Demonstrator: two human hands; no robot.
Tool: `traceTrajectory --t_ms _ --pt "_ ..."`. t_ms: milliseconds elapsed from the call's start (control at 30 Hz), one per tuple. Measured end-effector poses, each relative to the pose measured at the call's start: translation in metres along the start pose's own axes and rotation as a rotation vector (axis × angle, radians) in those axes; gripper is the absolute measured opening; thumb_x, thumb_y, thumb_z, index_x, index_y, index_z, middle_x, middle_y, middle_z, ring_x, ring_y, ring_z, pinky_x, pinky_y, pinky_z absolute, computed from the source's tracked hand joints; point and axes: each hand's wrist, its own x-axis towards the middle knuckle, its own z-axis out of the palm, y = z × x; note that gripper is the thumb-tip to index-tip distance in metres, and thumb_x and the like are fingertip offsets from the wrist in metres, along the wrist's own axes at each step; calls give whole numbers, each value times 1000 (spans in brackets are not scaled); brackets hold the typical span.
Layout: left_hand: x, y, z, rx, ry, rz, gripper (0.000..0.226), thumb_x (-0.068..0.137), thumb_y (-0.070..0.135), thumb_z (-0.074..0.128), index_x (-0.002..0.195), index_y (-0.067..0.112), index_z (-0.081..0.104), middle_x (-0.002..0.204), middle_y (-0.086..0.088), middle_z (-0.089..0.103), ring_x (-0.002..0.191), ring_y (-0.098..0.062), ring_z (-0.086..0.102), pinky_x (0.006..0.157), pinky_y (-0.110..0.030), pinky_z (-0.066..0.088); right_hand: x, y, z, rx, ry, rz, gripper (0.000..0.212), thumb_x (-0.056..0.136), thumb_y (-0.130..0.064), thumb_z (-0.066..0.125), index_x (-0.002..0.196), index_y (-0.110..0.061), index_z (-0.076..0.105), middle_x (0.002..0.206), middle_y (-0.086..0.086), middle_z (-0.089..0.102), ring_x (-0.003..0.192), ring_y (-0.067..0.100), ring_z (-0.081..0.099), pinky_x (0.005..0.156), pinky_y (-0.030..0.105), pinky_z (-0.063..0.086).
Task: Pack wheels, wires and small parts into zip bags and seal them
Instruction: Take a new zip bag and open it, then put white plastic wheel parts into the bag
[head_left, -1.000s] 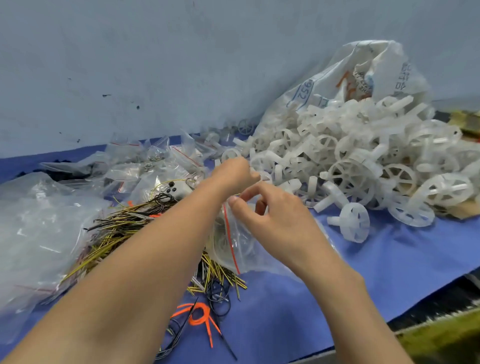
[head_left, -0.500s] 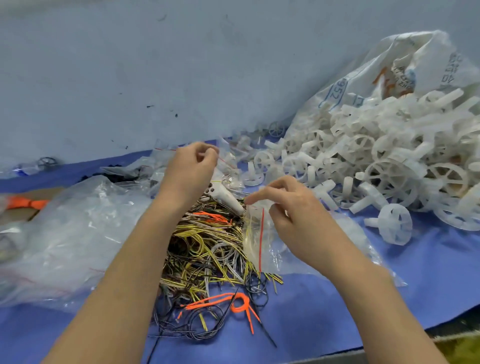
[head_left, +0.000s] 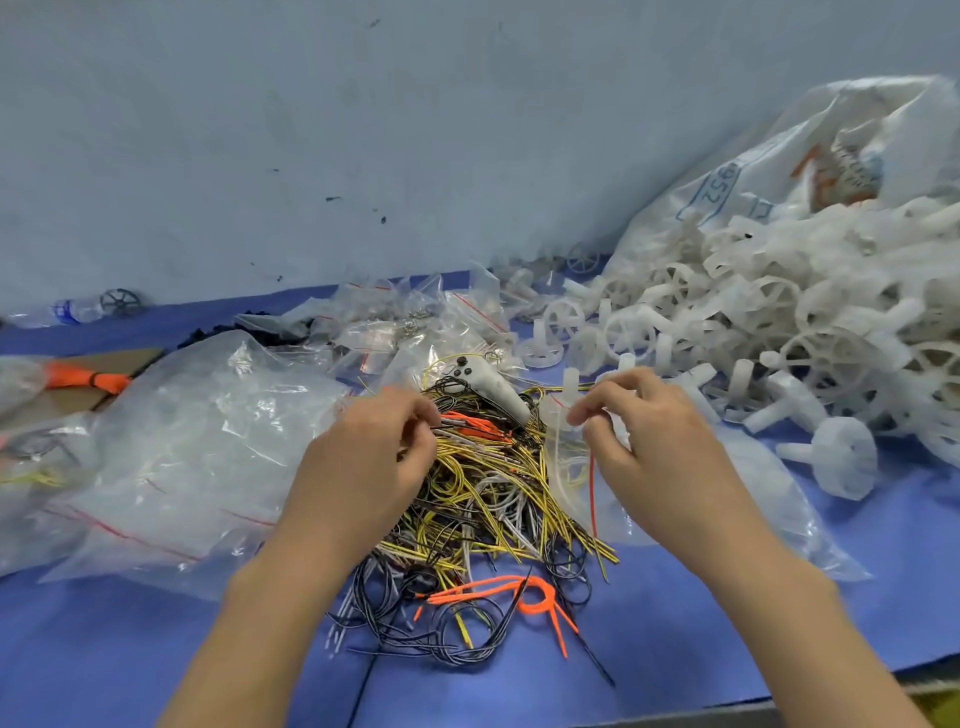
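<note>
Two hands — right (head_left: 654, 441) pinching zip bag (head_left: 569, 467), left (head_left: 374, 462) curled among wires (head_left: 483, 488) — "952" on sack (head_left: 727, 192).

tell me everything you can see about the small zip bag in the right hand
The small zip bag is clear soft plastic with a red line near its mouth. It hangs about upright over the wire pile, pinched at its top by the right hand. White plastic parts show inside; one stands out of the open top.

Yellow-black wires (head_left: 483, 499), white wheels (head_left: 779, 332), blue cloth (head_left: 675, 639)
</note>
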Motion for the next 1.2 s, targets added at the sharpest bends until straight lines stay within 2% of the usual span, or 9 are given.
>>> traceTrajectory --t_ms 100,233,367,467,533,667,867,1000,1200 --pt "-12 -3 10 118 -100 126 19 91 24 57 104 35 64 93 14 59 88 -12 56 61 -29 44 1 0 -1 -3 -10 -3 20 95 -26 49 92 -31 68 111 -9 56 103 17 48 93 39 40" --pt "-19 -8 23 261 -151 258 39 76 11 79 110 28 72 81 -1 54 66 -22 56 43 -28 40 0 1 -1 -9 -4 -1 19 95 -25 50 93 -28 69 112 -7 56 106 20 50 94 41 40" --pt "-17 -8 26 229 -72 210 23 84 23 76 105 31 71 80 4 51 65 -19 56 41 -31 46 -1 0 -2 4 6 6 19 94 -25 49 92 -29 68 111 -7 56 104 19 50 93 39 40" --pt "-8 -7 19 -59 7 43 11 91 34 65 101 35 69 89 13 54 70 -8 58 59 -26 48 0 -1 -1 -2 2 11 19 95 -25 49 93 -29 68 111 -7 56 104 19 50 93 40 40" --pt "0 -5 14 -337 77 -110 6 89 36 67 95 34 69 91 15 59 74 -4 58 66 -12 42 1 -1 -1 -8 0 13 20 95 -25 49 94 -28 68 111 -7 57 103 20 50 93 40 40" --pt "14 -8 7 -572 41 -347 7 88 36 70 90 29 70 73 23 65 62 2 57 61 -16 43 0 -4 0 -8 -17 20 23 93 -30 45 94 -30 68 111 -7 57 105 19 50 94 41 40" --pt "21 -8 -3 -751 109 -425 15 91 35 67 92 21 71 60 4 64 50 -12 59 51 -25 53 -4 -5 -1 -11 -11 14 20 94 -31 47 95 -31 67 111 -8 57 106 19 50 92 40 40" --pt "26 -5 -15 -1110 286 -523 14 94 26 64 96 12 64 67 3 70 64 -13 69 60 -22 57 -3 -5 -2 0 10 -1 21 94 -31 47 96 -29 69 110 -8 58 105 18 51 94 40 40" --pt "29 11 -13 -1647 268 -634 16 96 15 59 108 3 56 86 -14 72 94 -25 73 71 -22 58 -2 -15 -7 107 118 -15 23 93 -31 46 99 -29 69 105 -10 58 100 14 52 90 34 40"
